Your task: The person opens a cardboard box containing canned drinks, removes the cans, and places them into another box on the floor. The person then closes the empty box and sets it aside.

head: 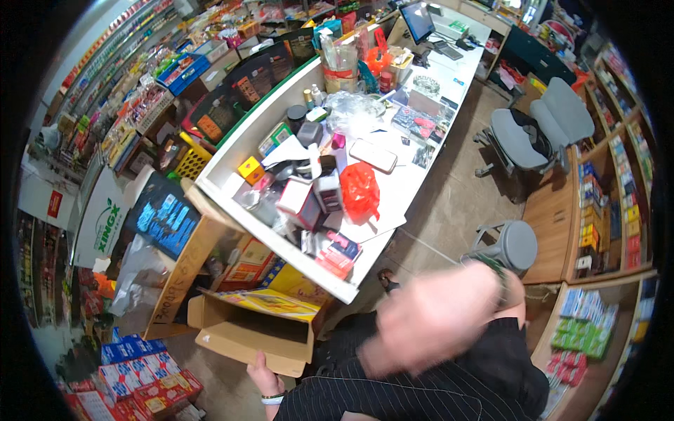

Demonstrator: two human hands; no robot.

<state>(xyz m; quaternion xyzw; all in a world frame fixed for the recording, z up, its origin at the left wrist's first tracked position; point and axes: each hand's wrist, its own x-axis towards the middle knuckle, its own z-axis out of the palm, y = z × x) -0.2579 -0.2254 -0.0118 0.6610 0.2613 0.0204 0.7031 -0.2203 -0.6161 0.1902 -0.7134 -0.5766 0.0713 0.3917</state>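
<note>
At the lower left, my left hand [264,378] has its thumb up at the flap edge of an open cardboard box [253,344]; its fingers are hidden behind the flap. The box has yellow printed sides, and its open mouth faces me, with a dark inside. My right hand [426,318] is raised close to the camera, in front of my dark pinstriped clothing. It is strongly blurred, so its fingers cannot be made out and nothing held in it is visible.
A white counter [392,192] carries a red plastic bag [360,192], a white phone [373,156] and small boxes. Right of it are a grey stool [508,244], an office chair [518,137] and stocked shelves. Stacked cartons [152,384] lie on the floor at lower left.
</note>
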